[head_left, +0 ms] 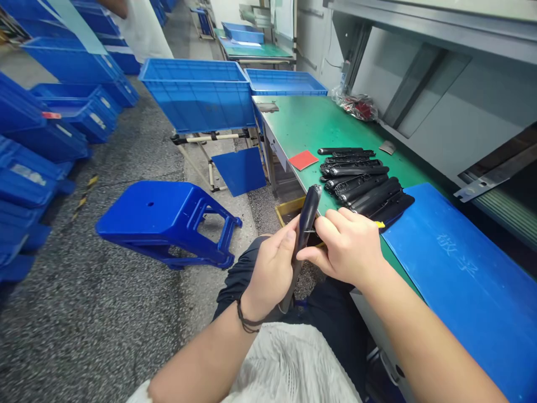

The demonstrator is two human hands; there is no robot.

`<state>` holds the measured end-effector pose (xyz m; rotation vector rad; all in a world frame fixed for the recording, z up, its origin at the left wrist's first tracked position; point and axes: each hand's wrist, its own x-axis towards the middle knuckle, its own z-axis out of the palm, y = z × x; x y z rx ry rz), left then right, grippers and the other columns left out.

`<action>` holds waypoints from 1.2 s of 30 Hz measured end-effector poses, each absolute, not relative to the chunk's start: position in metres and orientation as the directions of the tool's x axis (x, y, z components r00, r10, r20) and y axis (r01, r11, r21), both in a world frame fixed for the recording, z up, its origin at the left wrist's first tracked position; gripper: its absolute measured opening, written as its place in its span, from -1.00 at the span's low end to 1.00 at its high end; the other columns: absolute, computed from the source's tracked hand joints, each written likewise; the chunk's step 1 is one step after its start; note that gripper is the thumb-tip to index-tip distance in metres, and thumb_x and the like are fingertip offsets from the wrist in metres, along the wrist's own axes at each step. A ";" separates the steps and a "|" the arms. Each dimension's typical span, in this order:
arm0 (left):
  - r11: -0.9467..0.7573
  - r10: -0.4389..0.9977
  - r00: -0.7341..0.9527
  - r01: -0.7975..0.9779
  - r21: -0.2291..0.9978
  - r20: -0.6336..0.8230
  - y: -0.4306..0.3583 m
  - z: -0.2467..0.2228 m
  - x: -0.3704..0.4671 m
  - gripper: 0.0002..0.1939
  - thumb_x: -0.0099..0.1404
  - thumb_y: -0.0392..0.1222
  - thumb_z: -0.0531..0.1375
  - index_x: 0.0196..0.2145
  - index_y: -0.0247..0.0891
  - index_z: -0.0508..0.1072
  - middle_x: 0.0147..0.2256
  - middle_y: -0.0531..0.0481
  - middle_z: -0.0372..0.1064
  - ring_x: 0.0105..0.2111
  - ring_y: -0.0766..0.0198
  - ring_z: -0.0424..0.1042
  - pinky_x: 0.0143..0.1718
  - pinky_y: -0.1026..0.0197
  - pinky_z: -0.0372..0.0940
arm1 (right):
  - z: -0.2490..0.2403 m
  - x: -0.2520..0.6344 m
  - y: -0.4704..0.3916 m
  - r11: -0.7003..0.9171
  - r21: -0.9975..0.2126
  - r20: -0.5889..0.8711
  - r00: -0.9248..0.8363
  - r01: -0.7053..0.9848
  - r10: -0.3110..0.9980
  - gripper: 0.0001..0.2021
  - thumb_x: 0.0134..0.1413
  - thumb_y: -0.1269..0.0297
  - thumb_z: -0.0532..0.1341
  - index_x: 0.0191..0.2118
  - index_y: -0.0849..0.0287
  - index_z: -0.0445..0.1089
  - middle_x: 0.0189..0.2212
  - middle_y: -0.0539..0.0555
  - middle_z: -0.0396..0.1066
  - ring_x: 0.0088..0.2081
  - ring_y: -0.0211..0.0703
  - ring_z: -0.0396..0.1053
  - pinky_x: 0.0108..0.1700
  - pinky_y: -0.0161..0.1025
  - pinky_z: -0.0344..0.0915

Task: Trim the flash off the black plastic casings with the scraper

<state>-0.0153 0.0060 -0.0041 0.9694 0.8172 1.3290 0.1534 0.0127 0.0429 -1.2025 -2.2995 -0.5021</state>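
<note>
My left hand (272, 260) is wrapped around a long black plastic part (309, 210), held tilted above my lap. In my closed right hand (350, 243) is a knife with a yellow handle end (380, 224); its thin blade (310, 230) touches the edge of the black part. Most of the knife is hidden by my fingers. Several similar black plastic parts (364, 182) lie side by side on the green table (297, 120), just beyond my right hand. Near them is a red square pad (302, 160).
A blue mat (457, 257) covers the table's right side. Left of me stands a blue stool (146, 215). A blue crate (201, 103) rests on a rack beyond it, and more crates (62, 64) are stacked at left near another person (142, 31). A metal shelf (440, 25) overhangs the table.
</note>
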 end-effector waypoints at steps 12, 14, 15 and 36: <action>-0.041 0.996 0.066 -0.307 0.951 0.065 0.023 0.011 -0.022 -0.56 0.51 0.09 0.17 0.13 -0.21 0.60 -0.47 0.02 0.44 -0.42 0.20 0.42 -0.25 0.18 0.40 | 0.033 0.135 0.006 0.637 0.070 0.543 -0.565 0.768 0.622 -0.38 0.46 -0.28 -0.04 -0.39 0.14 0.37 -0.49 0.05 0.28 -0.43 -0.12 0.09 -0.38 -0.10 -0.06; -0.044 0.996 0.063 -0.302 0.952 0.067 0.025 0.013 -0.021 -0.55 0.52 0.10 0.16 0.14 -0.21 0.60 -0.46 0.03 0.42 -0.45 0.24 0.37 -0.27 0.20 0.37 | 0.033 0.135 0.006 0.634 0.088 0.547 -0.570 0.768 0.614 -0.39 0.47 -0.26 -0.04 -0.40 0.14 0.38 -0.50 0.05 0.28 -0.43 -0.12 0.09 -0.38 -0.09 -0.07; -0.042 0.995 0.069 -0.299 0.953 0.065 0.025 0.013 -0.021 -0.55 0.52 0.11 0.15 0.14 -0.21 0.59 -0.45 0.03 0.42 -0.45 0.26 0.35 -0.28 0.22 0.35 | 0.033 0.135 0.006 0.631 0.095 0.550 -0.568 0.770 0.612 -0.39 0.47 -0.25 -0.03 -0.40 0.14 0.38 -0.50 0.06 0.28 -0.43 -0.12 0.09 -0.38 -0.09 -0.07; 0.031 0.999 0.040 -0.393 0.919 -0.016 0.030 0.014 -0.018 -0.59 0.52 0.10 0.15 -0.27 -0.31 0.54 -0.48 0.07 0.24 -0.50 0.39 0.21 -0.46 0.34 0.19 | 0.027 0.128 0.003 0.619 0.090 0.540 -0.561 0.780 0.628 -0.41 0.52 -0.17 -0.08 -0.37 0.15 0.40 -0.48 0.06 0.31 -0.41 -0.10 0.11 -0.36 -0.10 -0.11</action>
